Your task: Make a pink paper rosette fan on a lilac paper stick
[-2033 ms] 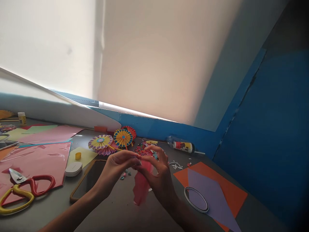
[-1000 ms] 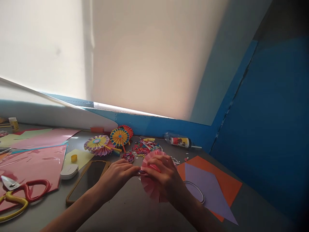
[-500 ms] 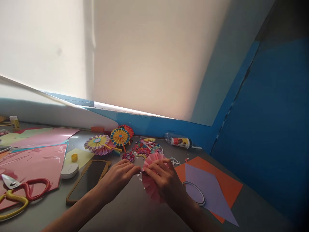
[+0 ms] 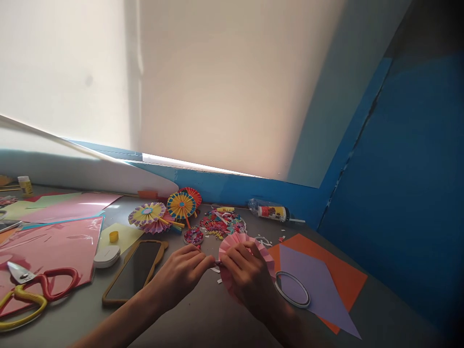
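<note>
A round, pleated pink paper fan [image 4: 266, 261] is gripped by my right hand [image 4: 246, 270], whose bent fingers cover its middle. Its folds spread out above, below and to the right of that hand. My left hand [image 4: 190, 268] is closed just left of the fan, thumb and fingers pinching a thin dark piece [image 4: 218, 263] that reaches across to the right fingertips. What this piece is, and whether it joins the fan, I cannot make out. Under the hands, small white paper scraps [image 4: 219, 281] lie on the grey table [image 4: 195, 319].
Finished paper fans [image 4: 181, 205] and a heap of coloured trimmings [image 4: 223, 222] lie behind. A phone [image 4: 134, 270], red-and-yellow scissors [image 4: 39, 285] and a pink pack [image 4: 54, 246] are left. A tape roll [image 4: 293, 290], purple paper [image 4: 315, 285] and a glue bottle [image 4: 271, 212] are right.
The pink fan has shifted slightly right and now shows more folds on the right side of my right hand. Both hands have moved a little right and down, still close together.
</note>
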Tool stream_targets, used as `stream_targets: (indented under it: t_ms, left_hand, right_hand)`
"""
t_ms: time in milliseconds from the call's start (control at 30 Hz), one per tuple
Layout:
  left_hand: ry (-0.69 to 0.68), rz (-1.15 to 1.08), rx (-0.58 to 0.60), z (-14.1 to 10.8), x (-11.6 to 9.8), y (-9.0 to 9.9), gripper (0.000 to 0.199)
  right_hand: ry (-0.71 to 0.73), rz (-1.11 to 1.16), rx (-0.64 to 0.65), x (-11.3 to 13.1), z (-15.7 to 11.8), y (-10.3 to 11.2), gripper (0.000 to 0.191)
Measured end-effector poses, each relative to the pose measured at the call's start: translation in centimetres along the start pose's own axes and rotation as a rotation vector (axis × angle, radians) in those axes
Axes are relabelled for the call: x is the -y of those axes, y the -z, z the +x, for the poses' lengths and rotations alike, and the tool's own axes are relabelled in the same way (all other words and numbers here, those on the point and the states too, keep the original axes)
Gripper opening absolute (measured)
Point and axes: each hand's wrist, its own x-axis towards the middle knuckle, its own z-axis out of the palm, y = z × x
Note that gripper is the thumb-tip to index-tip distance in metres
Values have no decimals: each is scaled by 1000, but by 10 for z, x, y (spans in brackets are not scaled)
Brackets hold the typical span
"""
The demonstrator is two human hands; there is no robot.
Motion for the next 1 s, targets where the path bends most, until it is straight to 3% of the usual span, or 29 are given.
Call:
stream_targets:
  t_ms: [333, 433, 633, 800, 900, 1000]
  left_hand:
    - [28, 8, 13, -2, 4, 2, 20]
    - [83, -34, 8, -4, 4, -1, 17]
    - [113, -88, 59, -7, 3, -10, 16]
    - [101, -118, 121, -5, -3, -10, 16]
    - [88, -118, 117, -4, -2, -8, 16]
    - [62, -92, 78, -5, 1, -7, 17]
  right_hand:
    - [-73, 191, 9, -24, 5, 26, 14]
    - [-34, 115, 27, -24, 2, 26, 15]
    - [98, -110, 184, -22, -8, 23, 19]
    - [114, -183, 175, -20, -13, 21, 31]
    - [116, -93, 164, -20, -16, 19, 28]
    - [28, 141, 88, -26, -17, 23, 18]
